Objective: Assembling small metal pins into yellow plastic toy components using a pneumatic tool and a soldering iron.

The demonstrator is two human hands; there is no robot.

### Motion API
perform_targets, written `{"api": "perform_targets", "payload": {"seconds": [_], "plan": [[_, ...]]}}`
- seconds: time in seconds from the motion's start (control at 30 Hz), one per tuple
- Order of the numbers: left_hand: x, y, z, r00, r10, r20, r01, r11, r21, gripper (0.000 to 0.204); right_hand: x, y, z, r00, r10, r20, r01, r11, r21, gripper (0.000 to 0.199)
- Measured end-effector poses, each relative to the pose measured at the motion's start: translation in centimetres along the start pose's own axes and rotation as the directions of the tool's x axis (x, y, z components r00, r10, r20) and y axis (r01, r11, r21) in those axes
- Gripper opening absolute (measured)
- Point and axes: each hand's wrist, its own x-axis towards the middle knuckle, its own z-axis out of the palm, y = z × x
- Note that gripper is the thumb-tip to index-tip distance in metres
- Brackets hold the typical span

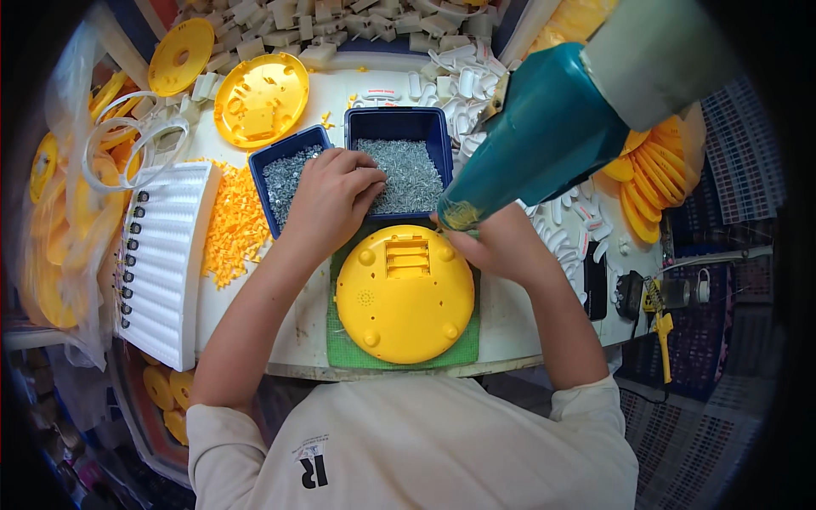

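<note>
My left hand (338, 191) is over the inner edge of a navy bin (396, 119) of small silvery screws (406, 174). Its fingers are curled in and the thumb is close to them; anything pinched there is too small to see. In front of me, a round yellow plastic housing (404, 310) lies with its battery recess (408, 257) at the far side. My right hand (501, 244) is just beyond its right side, partly covered by a large teal power tool (544, 127) with a grey upper part. The thumb shows, but the fingers are hidden.
Under the housing lies a green mat (344, 353). A smaller navy bin (269, 157) of metal parts stands left, beside small yellow pieces (229, 225) and a white ribbed tray (170, 255). White plastic parts (463, 81) lie at the back; yellow discs (650, 187) stack at right.
</note>
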Motion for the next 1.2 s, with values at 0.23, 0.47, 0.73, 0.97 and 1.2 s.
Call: {"api": "perform_targets", "payload": {"seconds": [0.23,0.47,0.73,0.97,1.2], "plan": [[-1.8,2.4,-1.4,0.998,-0.052,-0.039,0.045,0.986,-0.164,0.017,5.9,2.5,4.5,0.927,-0.158,-0.340,0.144,0.987,-0.068,0.014],[-4.7,3.5,-2.2,0.913,-0.372,0.168,0.408,0.842,-0.352,0.015,6.3,2.1,4.4,0.860,-0.341,-0.380,0.242,0.928,-0.285,0.012],[-4.5,4.2,-1.8,0.858,-0.435,0.273,0.499,0.832,-0.242,0.015,4.5,0.2,2.6,0.895,-0.210,-0.393,0.135,0.968,-0.210,0.013],[-6.5,2.8,-2.8,0.967,-0.086,0.238,0.135,0.971,-0.198,0.027,-2.9,-0.2,1.4,0.878,-0.143,-0.458,0.099,0.988,-0.118,0.011],[-3.8,2.7,-3.1,0.994,-0.096,0.051,0.102,0.987,-0.128,0.032,-10.2,-0.7,5.2,0.854,0.266,-0.448,-0.197,0.961,0.196,0.009]]}}
